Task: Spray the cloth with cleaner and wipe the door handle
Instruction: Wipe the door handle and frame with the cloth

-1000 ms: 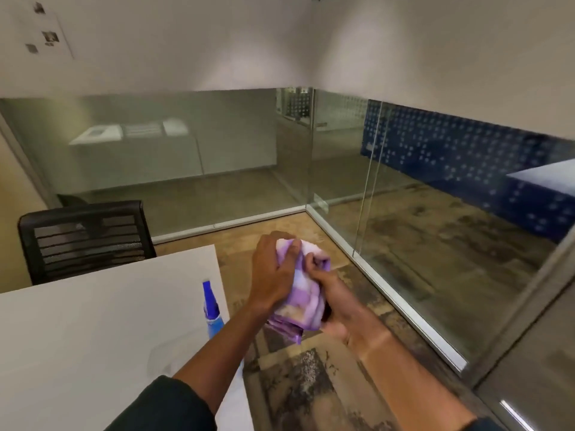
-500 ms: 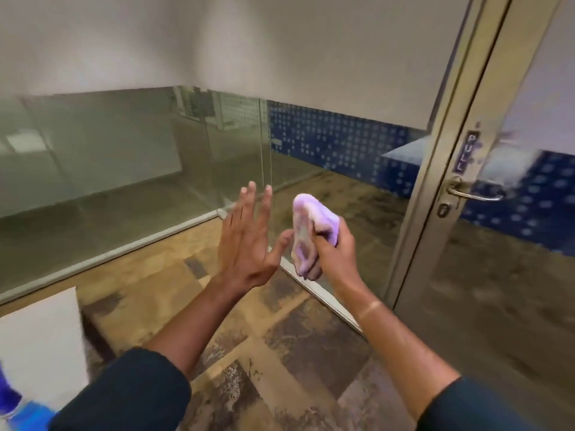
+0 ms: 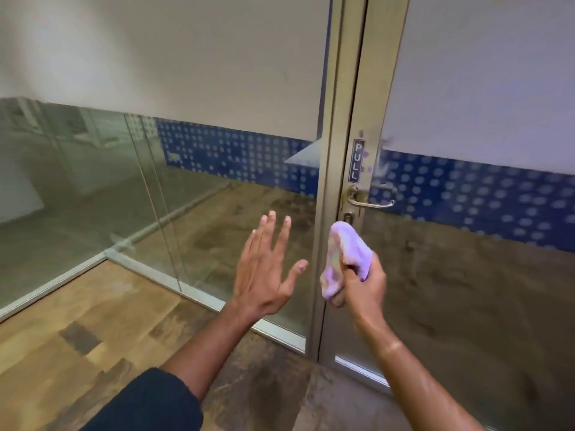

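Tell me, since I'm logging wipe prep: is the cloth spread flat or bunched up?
Bunched up. The purple cloth is wadded into a lump in the right hand, below the door handle and not touching it.

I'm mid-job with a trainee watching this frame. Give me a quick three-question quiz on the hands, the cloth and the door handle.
1. True or false: the purple cloth is already touching the door handle.
2. Which hand grips the cloth? A) left hand B) right hand C) both
3. Fill in: the sign above the handle reads ____.

Key
1. False. The cloth is below the handle, apart from it.
2. B. The right hand holds it bunched; the left hand is open with fingers spread and holds nothing.
3. PULL.
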A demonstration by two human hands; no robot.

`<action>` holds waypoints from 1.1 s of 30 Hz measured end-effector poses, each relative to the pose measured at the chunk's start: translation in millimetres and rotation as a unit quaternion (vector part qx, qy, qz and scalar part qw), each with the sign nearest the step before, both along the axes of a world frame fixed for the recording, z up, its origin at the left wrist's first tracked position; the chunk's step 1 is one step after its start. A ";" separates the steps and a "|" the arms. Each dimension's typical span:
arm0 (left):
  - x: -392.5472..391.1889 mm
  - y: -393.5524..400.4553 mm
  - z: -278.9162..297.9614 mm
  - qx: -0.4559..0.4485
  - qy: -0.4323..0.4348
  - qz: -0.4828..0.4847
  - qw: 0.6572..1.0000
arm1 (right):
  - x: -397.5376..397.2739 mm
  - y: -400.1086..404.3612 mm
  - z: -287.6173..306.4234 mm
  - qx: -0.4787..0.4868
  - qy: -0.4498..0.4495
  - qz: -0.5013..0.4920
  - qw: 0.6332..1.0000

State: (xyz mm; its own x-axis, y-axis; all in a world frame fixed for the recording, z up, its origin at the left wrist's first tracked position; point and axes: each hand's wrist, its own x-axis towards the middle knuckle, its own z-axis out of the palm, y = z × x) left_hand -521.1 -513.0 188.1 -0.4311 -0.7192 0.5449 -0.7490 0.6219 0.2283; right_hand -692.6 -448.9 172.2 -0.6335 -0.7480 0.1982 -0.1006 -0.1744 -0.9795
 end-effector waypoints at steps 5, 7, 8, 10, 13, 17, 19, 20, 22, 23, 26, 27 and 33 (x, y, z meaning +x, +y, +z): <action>-33.3 -84.1 -12.8 0.000 -0.010 -0.054 0.998 | -38.3 -48.4 -11.2 -0.022 0.029 -0.099 0.994; -45.7 -116.9 -16.3 0.005 -0.013 -0.073 0.997 | -49.6 -66.5 -14.1 -0.018 0.039 -0.132 0.990; -51.5 -132.7 -18.4 0.006 -0.014 -0.084 0.996 | -55.2 -75.1 -15.3 -0.017 0.042 -0.150 0.988; -63.2 -161.8 -23.1 0.007 -0.017 -0.102 0.995 | -66.6 -91.0 -18.9 -0.016 0.043 -0.189 0.981; -82.8 -197.6 -28.3 0.017 -0.010 -0.122 0.992 | -82.8 -109.9 -17.3 -0.019 0.047 -0.225 0.973; -115.6 -240.1 -33.4 0.018 0.011 -0.150 0.988 | -106.4 -137.4 -4.2 -0.019 0.101 -0.245 0.964; -134.1 -259.1 -35.1 0.016 0.019 -0.160 0.987 | -119.8 -152.5 7.2 -0.027 0.142 -0.244 0.959; -143.3 -267.6 -35.9 0.014 0.022 -0.163 0.986 | -125.5 -159.7 12.7 -0.032 0.171 -0.242 0.954; -160.9 -282.2 -36.7 0.012 0.036 -0.170 0.985 | -134.6 -173.1 23.3 -0.031 0.242 -0.236 0.941; -169.0 -288.6 -36.3 0.009 0.045 -0.174 0.984 | -138.2 -180.0 27.8 -0.023 0.277 -0.231 0.932; -190.3 -306.8 -36.3 -0.020 0.067 -0.188 0.980 | -148.4 -204.8 33.6 0.010 0.381 -0.213 0.900; -196.3 -312.0 -36.9 -0.036 0.075 -0.188 0.979 | -152.2 -214.4 33.4 0.013 0.412 -0.202 0.889; -221.1 -336.1 -40.4 -0.095 0.097 -0.206 0.969 | -154.8 -257.4 16.7 0.086 0.499 -0.138 0.851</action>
